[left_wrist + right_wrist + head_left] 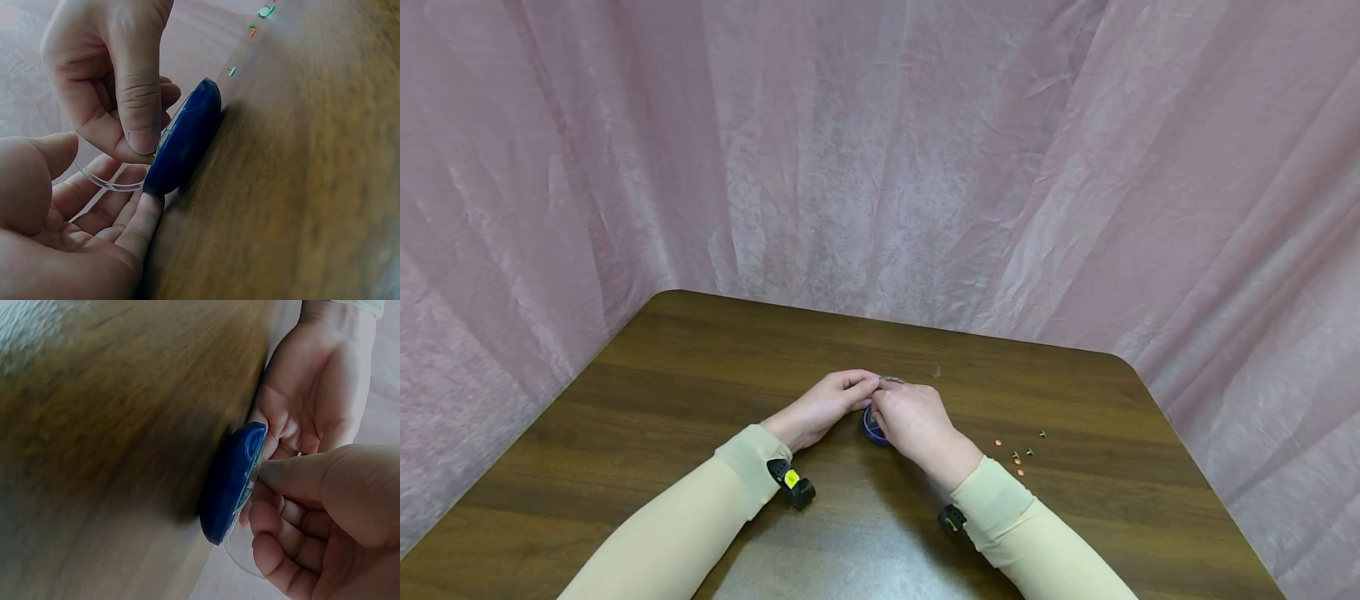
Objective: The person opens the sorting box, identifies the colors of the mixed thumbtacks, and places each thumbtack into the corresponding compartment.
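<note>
A round blue case (190,140) stands on the table with its clear lid (119,186) raised. My left hand (831,404) is at the case's left and far side, holding the lid's edge between thumb and fingers, one fingertip against the blue base. Over the open case, my right hand (917,421) pinches with thumb and forefinger. A small yellow-green bit of a thumbtack (154,160) shows at those fingertips in the left wrist view. The right hand covers much of the case in the head view; its contents are mostly hidden.
Right of the hands, several loose thumbtacks lie on the brown wooden table (662,400), among them an orange thumbtack (997,442) and a green thumbtack (1042,434). A pink curtain (850,167) hangs behind the table's far edge.
</note>
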Tool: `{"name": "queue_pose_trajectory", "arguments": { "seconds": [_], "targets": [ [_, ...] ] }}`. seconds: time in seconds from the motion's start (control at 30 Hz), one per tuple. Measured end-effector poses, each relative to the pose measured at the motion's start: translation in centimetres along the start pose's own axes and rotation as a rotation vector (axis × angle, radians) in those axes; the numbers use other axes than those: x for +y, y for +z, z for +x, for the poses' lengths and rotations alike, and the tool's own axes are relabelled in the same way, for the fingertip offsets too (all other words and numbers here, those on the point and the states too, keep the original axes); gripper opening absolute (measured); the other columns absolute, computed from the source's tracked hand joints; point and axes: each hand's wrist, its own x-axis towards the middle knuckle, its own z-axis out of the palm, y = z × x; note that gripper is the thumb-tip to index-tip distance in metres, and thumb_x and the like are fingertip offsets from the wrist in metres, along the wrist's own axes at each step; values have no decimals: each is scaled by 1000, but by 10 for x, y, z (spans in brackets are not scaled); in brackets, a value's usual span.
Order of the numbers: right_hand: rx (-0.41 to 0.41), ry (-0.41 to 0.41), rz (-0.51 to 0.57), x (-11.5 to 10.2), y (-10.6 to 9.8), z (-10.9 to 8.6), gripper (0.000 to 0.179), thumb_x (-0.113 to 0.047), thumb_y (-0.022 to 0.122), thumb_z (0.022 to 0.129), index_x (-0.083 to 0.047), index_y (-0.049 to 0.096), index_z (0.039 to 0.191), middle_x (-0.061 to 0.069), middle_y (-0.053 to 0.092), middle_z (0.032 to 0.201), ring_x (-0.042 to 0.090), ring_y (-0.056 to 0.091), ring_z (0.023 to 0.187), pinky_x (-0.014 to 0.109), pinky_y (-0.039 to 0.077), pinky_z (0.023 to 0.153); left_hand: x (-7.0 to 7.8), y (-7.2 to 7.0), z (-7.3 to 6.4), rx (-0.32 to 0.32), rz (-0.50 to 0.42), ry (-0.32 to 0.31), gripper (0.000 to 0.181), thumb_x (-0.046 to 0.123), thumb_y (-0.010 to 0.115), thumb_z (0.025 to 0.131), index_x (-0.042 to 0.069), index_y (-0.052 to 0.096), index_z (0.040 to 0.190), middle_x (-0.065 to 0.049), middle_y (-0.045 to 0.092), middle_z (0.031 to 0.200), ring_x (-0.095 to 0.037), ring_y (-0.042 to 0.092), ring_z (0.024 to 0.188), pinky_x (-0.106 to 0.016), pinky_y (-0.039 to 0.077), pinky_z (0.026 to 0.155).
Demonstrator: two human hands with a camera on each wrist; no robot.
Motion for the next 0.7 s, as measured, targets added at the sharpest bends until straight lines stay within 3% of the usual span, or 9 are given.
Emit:
{"name": "queue_pose_trajectory", "arguments": {
  "seconds": [0.2, 0.37, 0.53, 0.7],
  "targets": [
    [-54, -3, 36, 2, -4, -2, 27, -12, 81, 97, -19, 66, 76, -2, 71, 90, 21, 68, 72, 43, 58, 54, 1, -1, 0, 3, 3, -18, 35, 19, 54, 119, -5, 69, 140, -15, 69, 142, -20, 64, 131, -37, 53, 117],
    [-72, 12, 97, 10, -12, -9, 16, -11, 81, 98, -20, 78, 85, -3, 78, 101, 20, 73, 79, 43, 60, 58, 2, 1, 0, 8, -18, -47, 34, 18, 53, 119, -3, 68, 141, -15, 69, 144, -24, 64, 137, -39, 51, 119],
    [-66, 79, 157, 25, -22, -20, 12, -9, 84, 95, -20, 81, 91, -7, 71, 88, 16, 70, 76, 42, 59, 61, 3, 2, -1, 11, -17, -47, 35, 17, 52, 120, -6, 66, 142, -19, 68, 147, -31, 59, 144, -40, 50, 121],
    [-111, 169, 179, 43, -35, -29, 9, -13, 87, 94, -20, 83, 94, -10, 72, 86, 13, 70, 77, 41, 60, 65, 1, 1, -1, 26, -16, -48, 35, 16, 53, 119, -8, 64, 143, -21, 67, 148, -33, 57, 146, -41, 49, 122]
  ]
}}
